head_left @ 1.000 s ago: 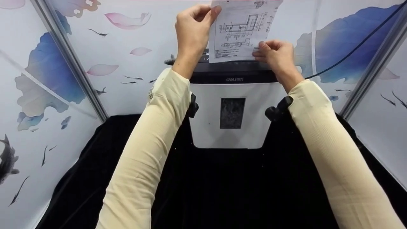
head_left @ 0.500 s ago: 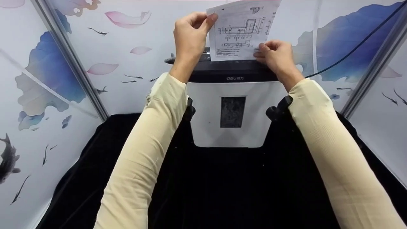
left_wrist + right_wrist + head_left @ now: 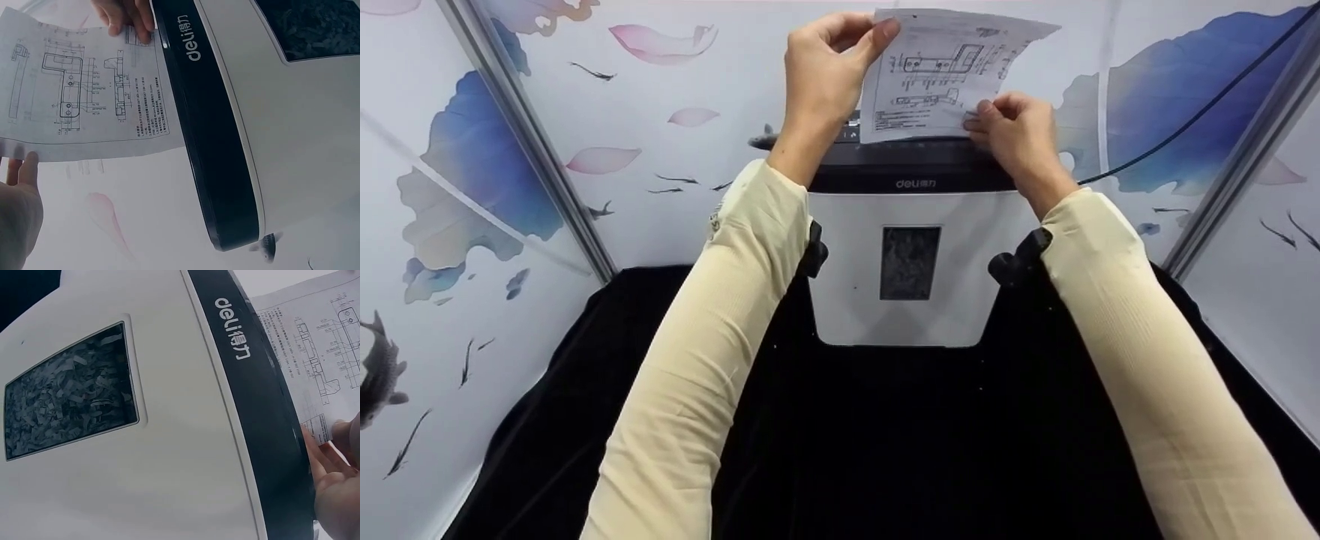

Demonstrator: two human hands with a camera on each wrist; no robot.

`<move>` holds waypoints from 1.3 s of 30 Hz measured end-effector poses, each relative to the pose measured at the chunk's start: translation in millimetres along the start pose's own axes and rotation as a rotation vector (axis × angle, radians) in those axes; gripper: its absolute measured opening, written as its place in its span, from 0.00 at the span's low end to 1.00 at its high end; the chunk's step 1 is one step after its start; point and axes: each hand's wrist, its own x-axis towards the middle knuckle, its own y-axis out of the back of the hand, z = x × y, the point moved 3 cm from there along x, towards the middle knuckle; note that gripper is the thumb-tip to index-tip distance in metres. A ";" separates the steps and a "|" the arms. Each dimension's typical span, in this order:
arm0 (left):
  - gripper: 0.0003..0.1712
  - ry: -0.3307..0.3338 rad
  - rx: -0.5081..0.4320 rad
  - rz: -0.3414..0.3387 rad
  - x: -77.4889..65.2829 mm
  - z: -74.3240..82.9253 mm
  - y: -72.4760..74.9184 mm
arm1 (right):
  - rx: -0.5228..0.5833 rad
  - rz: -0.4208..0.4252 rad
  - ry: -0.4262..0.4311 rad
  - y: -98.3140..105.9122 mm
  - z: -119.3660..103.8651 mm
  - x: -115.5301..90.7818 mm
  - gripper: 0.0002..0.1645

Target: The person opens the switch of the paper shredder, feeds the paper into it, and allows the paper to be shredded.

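Note:
A printed sheet of paper [image 3: 922,82] with technical drawings stands upright above the black top of a paper shredder [image 3: 847,247]. My left hand [image 3: 825,75] pinches its upper left edge between thumb and fingers. Lower down on the right side, my right hand [image 3: 1021,135] pinches the sheet near its bottom right corner, thumb in front and fingers behind. The lower edge of the paper lies at the shredder's top; whether it is inside the slot I cannot tell. In the right wrist view, shredded strips [image 3: 73,388] fill the shredder's window.
Black cloth [image 3: 885,435] covers the surface under the shredder. Printed white panels [image 3: 660,187] enclose the back and sides, joined by metal posts [image 3: 532,150]. A black cable [image 3: 1192,116] runs from behind the shredder to the upper right.
My left hand dips slightly left, then comes back up and right. The sheet's top has come down into view, and its upper right corner now bends out to the right. My right hand barely moves.

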 end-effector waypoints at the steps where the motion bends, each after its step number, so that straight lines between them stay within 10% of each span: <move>1: 0.17 -0.002 0.002 -0.002 -0.1 -0.1 -0.1 | -0.014 -0.002 0.006 0.2 0.0 0.5 0.07; 39: 0.14 0.023 -0.021 0.043 -8.7 -15.2 8.7 | -0.434 0.037 0.159 -1.8 0.6 4.1 0.10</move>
